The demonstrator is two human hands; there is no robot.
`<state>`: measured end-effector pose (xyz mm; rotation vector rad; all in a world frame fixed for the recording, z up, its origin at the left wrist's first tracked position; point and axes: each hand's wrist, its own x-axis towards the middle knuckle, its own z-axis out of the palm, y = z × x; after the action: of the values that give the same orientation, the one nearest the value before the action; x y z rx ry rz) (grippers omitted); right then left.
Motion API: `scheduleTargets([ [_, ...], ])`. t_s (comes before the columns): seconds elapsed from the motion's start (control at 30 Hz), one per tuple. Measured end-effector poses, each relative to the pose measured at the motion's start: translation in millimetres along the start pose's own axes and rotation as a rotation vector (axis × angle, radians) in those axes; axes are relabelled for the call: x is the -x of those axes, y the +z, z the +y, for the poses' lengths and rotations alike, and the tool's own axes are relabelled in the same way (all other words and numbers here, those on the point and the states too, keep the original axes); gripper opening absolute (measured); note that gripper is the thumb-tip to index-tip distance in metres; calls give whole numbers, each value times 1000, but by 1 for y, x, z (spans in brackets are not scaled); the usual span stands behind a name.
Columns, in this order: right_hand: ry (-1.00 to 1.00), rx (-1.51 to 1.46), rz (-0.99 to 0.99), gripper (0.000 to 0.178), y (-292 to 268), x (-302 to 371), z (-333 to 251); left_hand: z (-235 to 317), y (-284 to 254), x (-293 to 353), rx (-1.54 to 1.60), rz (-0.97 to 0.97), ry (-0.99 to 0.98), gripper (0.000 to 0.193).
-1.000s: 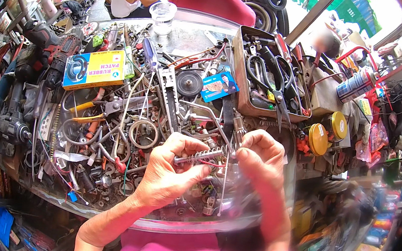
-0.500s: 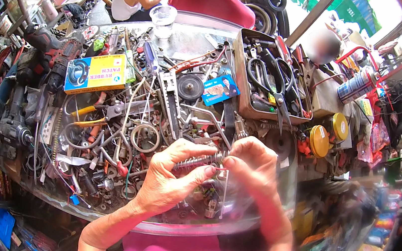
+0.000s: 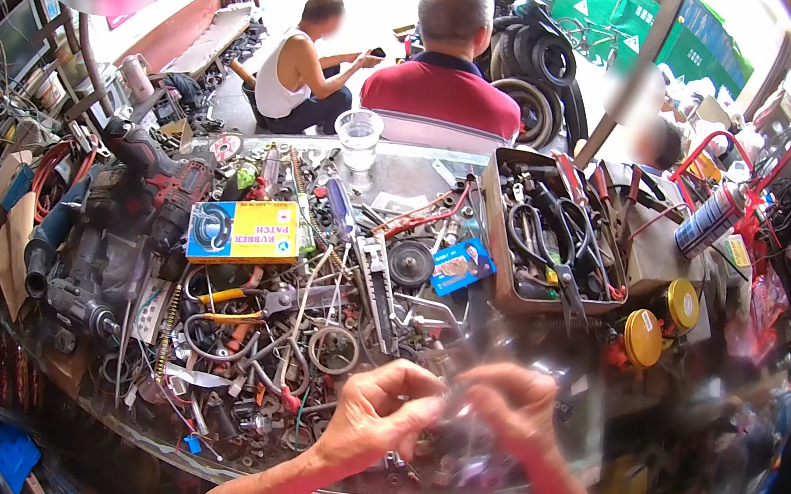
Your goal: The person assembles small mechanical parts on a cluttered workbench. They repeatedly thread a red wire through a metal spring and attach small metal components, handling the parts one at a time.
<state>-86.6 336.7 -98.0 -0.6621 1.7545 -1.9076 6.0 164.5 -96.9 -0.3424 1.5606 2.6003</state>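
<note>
Over the front of the cluttered glass-topped counter, my left hand [image 3: 383,411] is closed in a pinch, thumb against fingers. My right hand [image 3: 515,412] meets it fingertip to fingertip, its fingers curled and partly smeared by motion. Whatever lies between them is too blurred and covered to name. Loose metal parts lie below and beside the hands. A metal ring [image 3: 333,350] is just left of my left hand. Farther back are a caliper-like metal tool [image 3: 378,289], a dark round wheel [image 3: 410,264] and a blue card [image 3: 462,267].
A metal box [image 3: 502,260] of scissors and pliers stands at the right, near two yellow-lidded jars [image 3: 642,338]. Power drills [image 3: 171,185] and a yellow patch box [image 3: 264,233] occupy the left. A clear plastic cup [image 3: 359,140] stands at the back; two people [image 3: 441,100] sit beyond.
The view has tilted up, so the counter and hands appear lower and farther right. The dark coiled metal part seen in my left hand earlier is no longer discernible.
</note>
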Motion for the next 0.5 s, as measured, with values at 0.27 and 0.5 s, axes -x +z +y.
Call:
scheduleTargets([
  [0.27,-145,256,-11,22,3,1,-5,0,3,-7,157,-6,-57,35],
  [0.5,272,-512,204,30,-17,-14,-1,-6,-10,-16,643,-64,-96,38],
])
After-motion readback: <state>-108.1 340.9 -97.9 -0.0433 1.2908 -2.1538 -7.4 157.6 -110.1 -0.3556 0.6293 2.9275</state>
